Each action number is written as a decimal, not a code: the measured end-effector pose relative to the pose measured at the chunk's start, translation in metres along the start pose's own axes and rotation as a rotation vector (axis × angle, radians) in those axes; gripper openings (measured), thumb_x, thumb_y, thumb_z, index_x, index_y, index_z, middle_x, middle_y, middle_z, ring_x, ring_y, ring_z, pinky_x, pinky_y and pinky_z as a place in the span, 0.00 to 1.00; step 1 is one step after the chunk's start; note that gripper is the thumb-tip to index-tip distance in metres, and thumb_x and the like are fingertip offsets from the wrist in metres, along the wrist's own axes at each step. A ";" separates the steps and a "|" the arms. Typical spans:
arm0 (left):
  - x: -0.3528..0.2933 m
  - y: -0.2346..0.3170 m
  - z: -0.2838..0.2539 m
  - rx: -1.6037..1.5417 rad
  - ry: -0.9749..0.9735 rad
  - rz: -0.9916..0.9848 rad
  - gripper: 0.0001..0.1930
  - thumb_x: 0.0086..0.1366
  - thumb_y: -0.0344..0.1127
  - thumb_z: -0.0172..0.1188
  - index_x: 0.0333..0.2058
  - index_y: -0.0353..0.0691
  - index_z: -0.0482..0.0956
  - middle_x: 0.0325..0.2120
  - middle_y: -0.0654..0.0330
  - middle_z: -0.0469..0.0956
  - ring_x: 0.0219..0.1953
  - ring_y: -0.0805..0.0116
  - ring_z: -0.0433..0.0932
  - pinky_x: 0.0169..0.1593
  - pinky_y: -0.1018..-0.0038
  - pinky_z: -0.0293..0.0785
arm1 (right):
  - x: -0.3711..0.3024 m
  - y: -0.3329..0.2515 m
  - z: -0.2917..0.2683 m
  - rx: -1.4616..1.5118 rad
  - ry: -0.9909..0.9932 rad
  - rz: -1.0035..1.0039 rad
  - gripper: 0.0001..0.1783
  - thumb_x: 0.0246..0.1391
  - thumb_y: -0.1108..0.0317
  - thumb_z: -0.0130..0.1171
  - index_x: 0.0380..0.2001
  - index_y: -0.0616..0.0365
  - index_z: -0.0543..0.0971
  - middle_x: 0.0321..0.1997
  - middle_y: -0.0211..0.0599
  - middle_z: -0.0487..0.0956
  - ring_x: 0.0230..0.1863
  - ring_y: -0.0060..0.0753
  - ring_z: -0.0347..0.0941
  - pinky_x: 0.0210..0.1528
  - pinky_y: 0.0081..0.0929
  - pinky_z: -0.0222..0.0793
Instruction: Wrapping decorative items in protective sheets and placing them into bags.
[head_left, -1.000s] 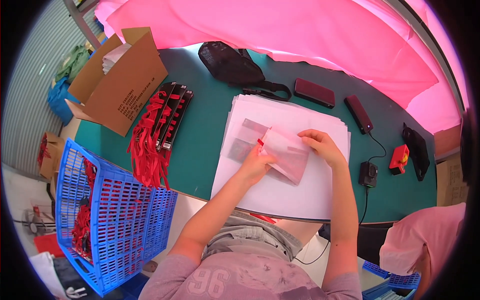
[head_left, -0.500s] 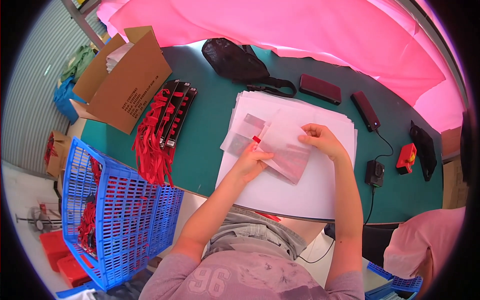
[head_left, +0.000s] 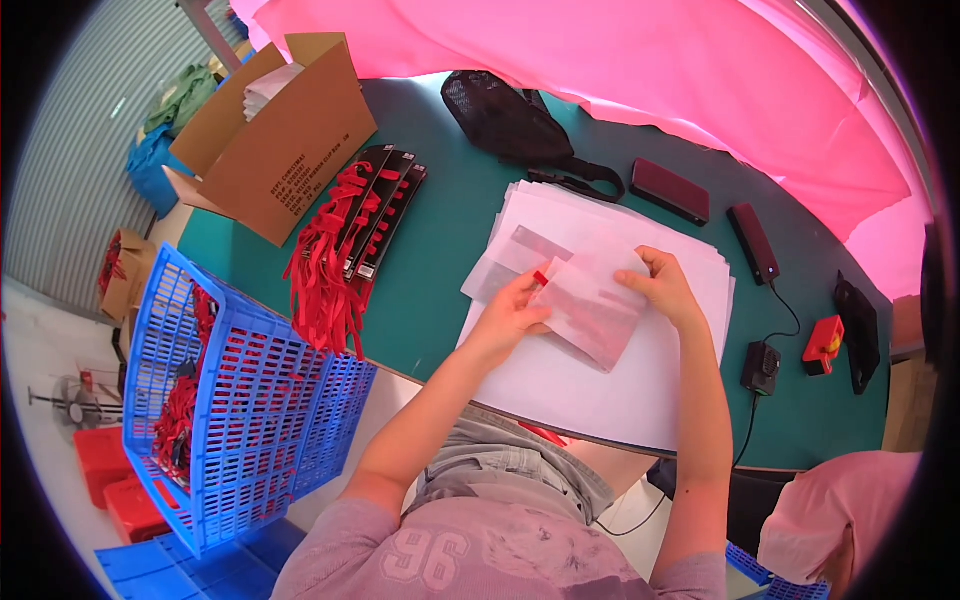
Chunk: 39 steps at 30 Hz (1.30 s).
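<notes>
Over a stack of white paper sheets, a translucent frosted plastic bag is held between both hands. My left hand is closed on the bag's left edge, with a small red piece showing at its fingertips. On the bag's upper right edge my right hand is closed, thumb and fingers pinching it. Something reddish shows faintly through the bag; its kind cannot be made out. A second clear bag with a grey strip lies partly beneath.
Red ribbon bows on black cards lie left of the paper, by an open cardboard box. A blue basket stands at the table's left edge. Behind the paper are a black mesh bag and a dark red case. Someone's pink sleeve is at right.
The whole view has shifted, so the table things appear farther right. Both hands keep hold of the frosted bag, with the left fingers slightly changed in position along its edge.
</notes>
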<state>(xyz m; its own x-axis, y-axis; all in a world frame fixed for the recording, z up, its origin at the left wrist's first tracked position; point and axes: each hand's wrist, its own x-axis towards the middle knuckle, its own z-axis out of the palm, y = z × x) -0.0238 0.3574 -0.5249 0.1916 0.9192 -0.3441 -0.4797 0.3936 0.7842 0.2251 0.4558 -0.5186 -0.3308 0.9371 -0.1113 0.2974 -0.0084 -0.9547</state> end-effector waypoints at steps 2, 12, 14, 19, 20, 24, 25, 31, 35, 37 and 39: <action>-0.009 0.005 -0.001 0.156 0.074 0.146 0.29 0.57 0.17 0.52 0.59 0.35 0.64 0.51 0.52 0.73 0.47 0.62 0.77 0.52 0.71 0.74 | 0.000 -0.006 0.004 -0.023 -0.009 0.024 0.07 0.47 0.71 0.68 0.24 0.58 0.78 0.24 0.25 0.74 0.24 0.16 0.63 0.29 0.11 0.60; -0.017 -0.006 0.035 1.259 0.246 1.018 0.30 0.59 0.29 0.56 0.61 0.34 0.60 0.57 0.49 0.65 0.58 0.54 0.64 0.60 0.62 0.62 | 0.007 -0.013 0.005 -0.106 -0.175 0.088 0.10 0.49 0.66 0.68 0.21 0.59 0.78 0.19 0.22 0.69 0.21 0.15 0.59 0.25 0.11 0.57; -0.013 -0.011 0.033 1.139 0.229 0.924 0.32 0.59 0.33 0.58 0.61 0.34 0.59 0.58 0.48 0.62 0.59 0.51 0.61 0.62 0.58 0.56 | 0.009 -0.014 0.005 -0.096 -0.219 0.077 0.12 0.48 0.65 0.68 0.20 0.58 0.76 0.17 0.21 0.67 0.20 0.15 0.57 0.25 0.11 0.57; -0.015 0.005 0.028 0.892 0.298 0.730 0.41 0.57 0.43 0.65 0.63 0.35 0.52 0.55 0.43 0.63 0.54 0.52 0.64 0.60 0.58 0.59 | 0.002 -0.030 0.011 -0.065 -0.206 -0.014 0.10 0.48 0.65 0.67 0.26 0.59 0.78 0.21 0.22 0.71 0.23 0.15 0.61 0.29 0.12 0.60; -0.017 0.008 0.026 0.893 0.298 0.646 0.44 0.56 0.45 0.66 0.63 0.35 0.49 0.54 0.41 0.63 0.51 0.53 0.66 0.58 0.59 0.62 | 0.002 -0.031 0.011 -0.057 -0.197 -0.044 0.10 0.49 0.65 0.67 0.28 0.59 0.79 0.23 0.23 0.72 0.24 0.16 0.62 0.31 0.12 0.61; -0.026 0.025 0.029 0.802 0.147 0.335 0.48 0.54 0.46 0.68 0.64 0.36 0.46 0.52 0.41 0.65 0.47 0.53 0.71 0.52 0.61 0.68 | 0.003 -0.026 -0.002 -0.007 -0.262 0.062 0.14 0.49 0.64 0.66 0.36 0.60 0.79 0.30 0.26 0.76 0.30 0.18 0.66 0.36 0.14 0.64; -0.026 0.026 0.031 0.768 0.097 0.230 0.49 0.54 0.46 0.69 0.64 0.37 0.45 0.51 0.41 0.66 0.46 0.53 0.72 0.50 0.62 0.70 | 0.003 -0.024 -0.004 0.010 -0.283 0.098 0.16 0.49 0.64 0.65 0.39 0.61 0.80 0.32 0.27 0.77 0.32 0.19 0.67 0.38 0.14 0.65; -0.011 0.018 0.055 0.829 0.135 0.439 0.46 0.54 0.28 0.65 0.66 0.47 0.45 0.44 0.47 0.73 0.42 0.61 0.76 0.46 0.72 0.72 | -0.003 -0.043 0.008 -0.038 -0.163 0.050 0.20 0.50 0.62 0.64 0.44 0.62 0.79 0.37 0.30 0.78 0.37 0.22 0.69 0.44 0.18 0.66; 0.003 0.010 0.045 0.385 0.092 0.426 0.43 0.54 0.21 0.59 0.66 0.47 0.50 0.47 0.47 0.72 0.45 0.61 0.75 0.45 0.75 0.73 | 0.000 -0.039 0.004 0.019 -0.168 0.079 0.23 0.49 0.61 0.64 0.47 0.62 0.78 0.40 0.32 0.79 0.39 0.23 0.70 0.46 0.19 0.67; 0.008 0.008 0.039 0.345 0.060 0.403 0.42 0.54 0.19 0.58 0.66 0.46 0.52 0.47 0.48 0.73 0.44 0.63 0.75 0.45 0.76 0.72 | 0.000 -0.038 0.001 0.015 -0.203 0.081 0.23 0.48 0.61 0.65 0.46 0.62 0.78 0.40 0.32 0.79 0.39 0.23 0.70 0.46 0.19 0.67; 0.009 0.009 0.032 0.261 -0.001 0.360 0.40 0.53 0.16 0.55 0.65 0.46 0.56 0.47 0.49 0.74 0.41 0.65 0.75 0.45 0.78 0.71 | 0.001 -0.038 -0.003 0.002 -0.276 0.082 0.23 0.46 0.61 0.66 0.44 0.62 0.79 0.38 0.31 0.79 0.38 0.23 0.70 0.46 0.19 0.67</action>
<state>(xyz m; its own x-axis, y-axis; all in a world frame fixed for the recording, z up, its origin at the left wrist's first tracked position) 0.0013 0.3701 -0.5041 0.0526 0.9983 -0.0253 -0.2837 0.0393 0.9581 0.2160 0.4578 -0.4814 -0.5371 0.8028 -0.2587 0.3315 -0.0810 -0.9400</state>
